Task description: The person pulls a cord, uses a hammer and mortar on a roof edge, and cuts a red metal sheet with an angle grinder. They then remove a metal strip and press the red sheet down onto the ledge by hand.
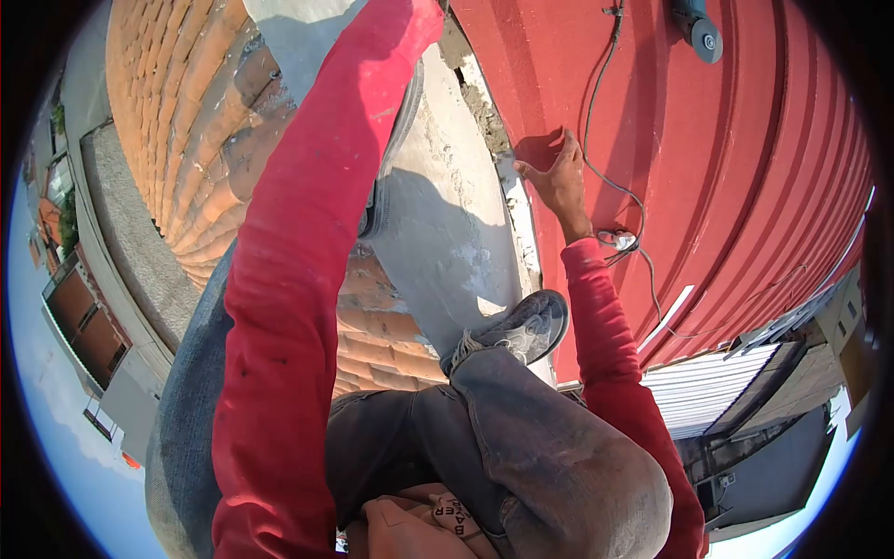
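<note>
My right hand point(561, 182) is over the edge of the red metal roof point(708, 121), its thumb and fingers apart and nothing between them. It is beside the strip of broken mortar point(480, 107) where the roof meets the pale cement ledge point(438, 214). My left arm, in a red sleeve, stretches to the top of the view; the left hand itself is out of sight. A dark cable point(592, 102) runs just right of my right hand, down to a white connector point(619, 240) near the wrist.
A tool with a round disc point(708, 43) lies on the red roof at the top right. Orange clay tiles point(209, 121) slope away on the left. My shoe point(531, 326) rests by the ledge's right edge. A white strip point(666, 317) lies lower on the red roof.
</note>
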Demonstrator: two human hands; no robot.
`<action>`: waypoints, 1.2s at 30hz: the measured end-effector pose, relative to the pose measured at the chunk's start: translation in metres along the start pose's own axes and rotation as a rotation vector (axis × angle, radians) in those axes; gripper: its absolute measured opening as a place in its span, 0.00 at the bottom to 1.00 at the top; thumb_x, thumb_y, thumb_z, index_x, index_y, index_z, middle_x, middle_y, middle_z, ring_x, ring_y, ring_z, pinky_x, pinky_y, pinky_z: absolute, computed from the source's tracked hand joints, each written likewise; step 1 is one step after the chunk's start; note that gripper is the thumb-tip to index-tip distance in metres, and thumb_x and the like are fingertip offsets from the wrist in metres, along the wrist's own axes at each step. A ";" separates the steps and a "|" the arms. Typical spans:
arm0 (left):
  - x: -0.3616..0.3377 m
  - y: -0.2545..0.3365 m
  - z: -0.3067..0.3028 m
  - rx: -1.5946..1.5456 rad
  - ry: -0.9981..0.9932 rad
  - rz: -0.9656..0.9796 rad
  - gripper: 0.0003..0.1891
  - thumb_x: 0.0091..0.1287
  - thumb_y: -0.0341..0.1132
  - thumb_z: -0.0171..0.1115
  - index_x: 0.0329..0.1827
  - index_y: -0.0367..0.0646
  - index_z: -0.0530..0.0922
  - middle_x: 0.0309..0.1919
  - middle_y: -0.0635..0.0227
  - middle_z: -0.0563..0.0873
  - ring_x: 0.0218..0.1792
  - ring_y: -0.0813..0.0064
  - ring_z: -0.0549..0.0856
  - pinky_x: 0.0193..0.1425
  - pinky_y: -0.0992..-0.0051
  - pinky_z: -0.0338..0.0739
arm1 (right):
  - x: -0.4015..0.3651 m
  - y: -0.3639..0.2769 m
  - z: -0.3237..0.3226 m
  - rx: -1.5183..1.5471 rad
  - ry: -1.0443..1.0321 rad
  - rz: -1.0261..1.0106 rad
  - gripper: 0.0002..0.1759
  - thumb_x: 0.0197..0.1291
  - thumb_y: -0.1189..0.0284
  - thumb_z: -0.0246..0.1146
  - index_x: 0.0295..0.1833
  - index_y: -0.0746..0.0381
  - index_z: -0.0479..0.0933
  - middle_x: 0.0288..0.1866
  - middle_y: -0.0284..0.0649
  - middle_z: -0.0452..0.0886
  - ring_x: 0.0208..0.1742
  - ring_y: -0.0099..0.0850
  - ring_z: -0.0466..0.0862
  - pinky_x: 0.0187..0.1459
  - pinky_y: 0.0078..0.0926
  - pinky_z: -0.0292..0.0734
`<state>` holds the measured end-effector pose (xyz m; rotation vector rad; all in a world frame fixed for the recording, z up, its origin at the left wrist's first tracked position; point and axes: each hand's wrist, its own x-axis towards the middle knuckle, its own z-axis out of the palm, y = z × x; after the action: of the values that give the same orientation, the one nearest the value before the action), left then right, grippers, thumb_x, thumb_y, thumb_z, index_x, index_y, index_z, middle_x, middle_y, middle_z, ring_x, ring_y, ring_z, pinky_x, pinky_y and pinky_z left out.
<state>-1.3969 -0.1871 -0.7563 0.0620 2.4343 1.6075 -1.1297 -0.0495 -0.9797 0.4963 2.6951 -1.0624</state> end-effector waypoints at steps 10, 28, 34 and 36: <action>0.027 -0.122 0.028 0.673 0.015 0.144 0.47 0.60 0.55 0.66 0.74 0.32 0.58 0.73 0.38 0.59 0.75 0.48 0.59 0.75 0.54 0.59 | -0.007 0.016 -0.008 0.132 -0.055 0.335 0.52 0.53 0.49 0.72 0.70 0.73 0.56 0.65 0.67 0.66 0.70 0.60 0.67 0.64 0.51 0.71; -0.014 -0.159 0.086 1.351 -0.401 0.109 0.54 0.60 0.62 0.63 0.79 0.35 0.51 0.80 0.48 0.46 0.81 0.51 0.36 0.78 0.41 0.25 | -0.015 0.036 0.043 0.057 -0.038 0.491 0.60 0.58 0.32 0.54 0.79 0.68 0.45 0.77 0.72 0.47 0.77 0.65 0.53 0.70 0.60 0.60; -0.019 -0.181 0.091 1.397 -0.303 0.289 0.55 0.57 0.61 0.69 0.75 0.27 0.54 0.77 0.40 0.51 0.80 0.49 0.44 0.79 0.44 0.37 | -0.011 0.045 0.050 0.086 -0.009 0.467 0.60 0.58 0.32 0.55 0.78 0.68 0.48 0.77 0.72 0.48 0.77 0.65 0.53 0.70 0.61 0.59; -0.018 -0.188 0.092 1.409 -0.302 0.351 0.56 0.57 0.62 0.69 0.74 0.26 0.55 0.76 0.38 0.52 0.80 0.48 0.46 0.80 0.45 0.39 | -0.011 0.044 0.051 0.086 0.009 0.470 0.59 0.58 0.33 0.56 0.78 0.68 0.48 0.77 0.72 0.48 0.77 0.65 0.53 0.70 0.61 0.58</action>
<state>-1.3441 -0.1819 -0.9598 0.8742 2.7984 -0.3364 -1.0998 -0.0567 -1.0405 1.0826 2.3644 -1.0337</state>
